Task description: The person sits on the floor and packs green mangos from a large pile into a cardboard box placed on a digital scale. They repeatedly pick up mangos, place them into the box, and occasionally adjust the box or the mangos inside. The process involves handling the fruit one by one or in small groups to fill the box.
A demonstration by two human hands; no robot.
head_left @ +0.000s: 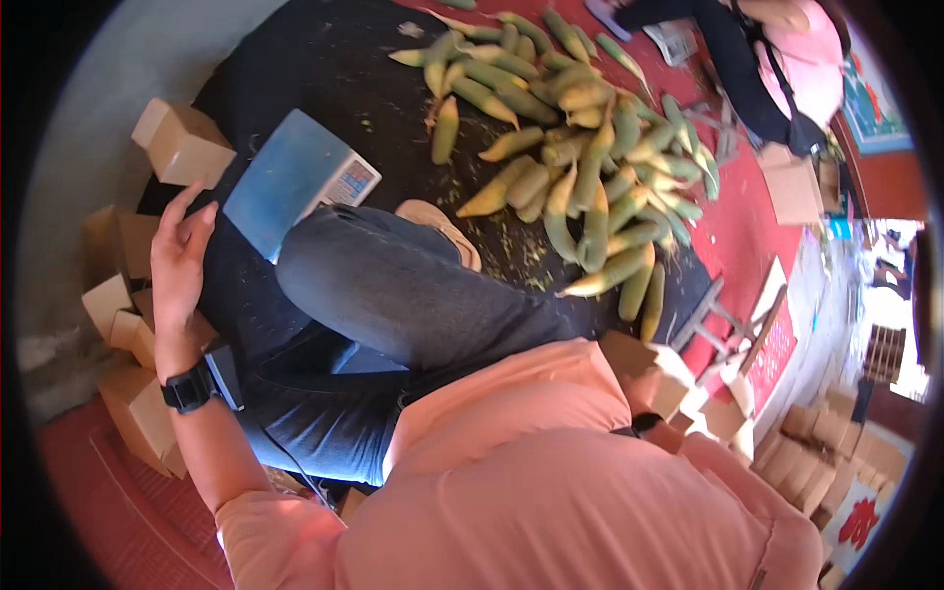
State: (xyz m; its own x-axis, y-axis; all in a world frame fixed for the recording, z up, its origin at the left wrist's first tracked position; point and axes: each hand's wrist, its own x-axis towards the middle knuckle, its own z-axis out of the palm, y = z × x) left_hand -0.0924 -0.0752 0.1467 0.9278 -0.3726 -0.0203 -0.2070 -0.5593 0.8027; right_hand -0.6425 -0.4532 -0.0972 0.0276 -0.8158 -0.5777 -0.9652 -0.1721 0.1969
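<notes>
My left hand (179, 256) is raised at the left with fingers apart and slightly curled, holding nothing visible, between a small cardboard box (185, 147) and a blue-topped scale (280, 177) with a keypad. My right hand (639, 386) is low at the right beside an open cardboard box (669, 383), its fingers mostly hidden behind my body and blurred; I cannot tell what it touches. Beyond my crossed, jeans-clad legs, several long green radishes with pale yellowish ends (585, 128) lie heaped on a black mat (374, 69), with a beige sandal (442, 231) by my knee.
Another person (792, 74) in pink and black sits at the upper right by cardboard (787, 192). Boxes are piled along the left wall (113, 251) and at the lower right (816, 457). A wooden stool frame (718, 324) stands on the red floor (752, 256).
</notes>
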